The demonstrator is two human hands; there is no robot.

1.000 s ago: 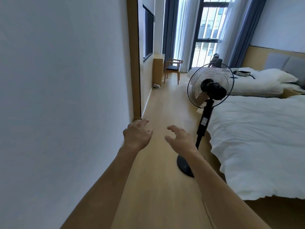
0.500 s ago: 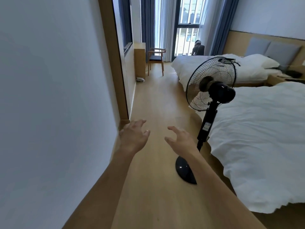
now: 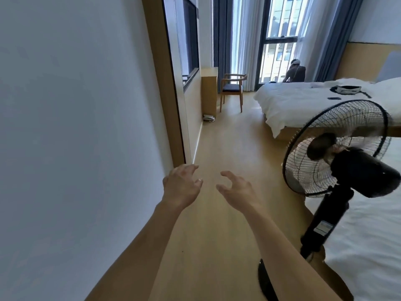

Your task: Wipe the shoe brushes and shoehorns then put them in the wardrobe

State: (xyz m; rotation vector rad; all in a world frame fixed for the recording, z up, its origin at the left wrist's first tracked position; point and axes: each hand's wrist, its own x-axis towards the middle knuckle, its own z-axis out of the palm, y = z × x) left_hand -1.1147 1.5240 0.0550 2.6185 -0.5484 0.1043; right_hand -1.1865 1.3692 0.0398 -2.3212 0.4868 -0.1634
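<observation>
No shoe brush, shoehorn or wardrobe shows in the head view. My left hand (image 3: 182,185) is stretched out in front of me over the wooden floor, close to the corner of the white wall, its fingers loosely spread and holding nothing. My right hand (image 3: 236,190) hangs beside it a little to the right, fingers loosely curled, also holding nothing. Both forearms reach in from the bottom of the view.
A white wall (image 3: 76,137) fills the left. A black standing fan (image 3: 338,161) stands close on the right beside a white bed (image 3: 368,235). Farther off are a second bed (image 3: 303,98), a wooden chair (image 3: 232,90), a person (image 3: 295,72) by the window, and a phone (image 3: 208,117) on the floor.
I have moved forward along the wall: the fan now sits nearer and farther right, and the chair and window look larger. Both hands stay held out in front, holding nothing.
</observation>
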